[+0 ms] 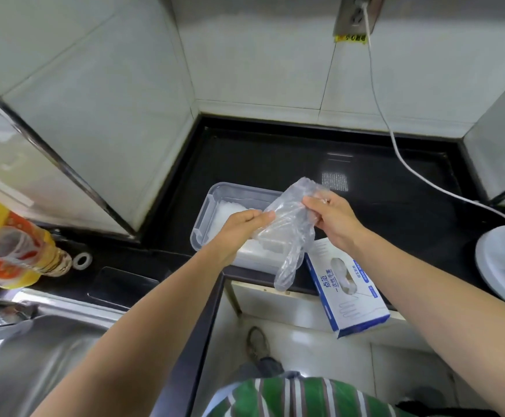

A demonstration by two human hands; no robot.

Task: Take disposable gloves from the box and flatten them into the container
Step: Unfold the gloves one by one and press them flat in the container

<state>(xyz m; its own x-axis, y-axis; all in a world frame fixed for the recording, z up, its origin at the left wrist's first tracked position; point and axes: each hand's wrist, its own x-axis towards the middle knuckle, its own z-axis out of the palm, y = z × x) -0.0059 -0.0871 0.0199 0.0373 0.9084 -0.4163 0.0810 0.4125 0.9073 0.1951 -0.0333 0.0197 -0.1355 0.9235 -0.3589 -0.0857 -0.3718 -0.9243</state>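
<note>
A clear disposable glove (293, 236) hangs in the air between my hands, its fingers pointing down. My left hand (242, 228) pinches its left edge and my right hand (332, 218) pinches its upper right part. Below the glove sits a clear plastic container (212, 203) on the black counter, with white flattened gloves inside. The white and blue glove box (347, 291) lies to the right of the container, overhanging the counter's front edge.
A steel sink (34, 350) lies at the lower left, with a yellow bottle (10, 245) beside it. A white round object (504, 266) stands at the right edge, and a white cable (401, 155) runs from the wall socket. Tiled walls close the corner.
</note>
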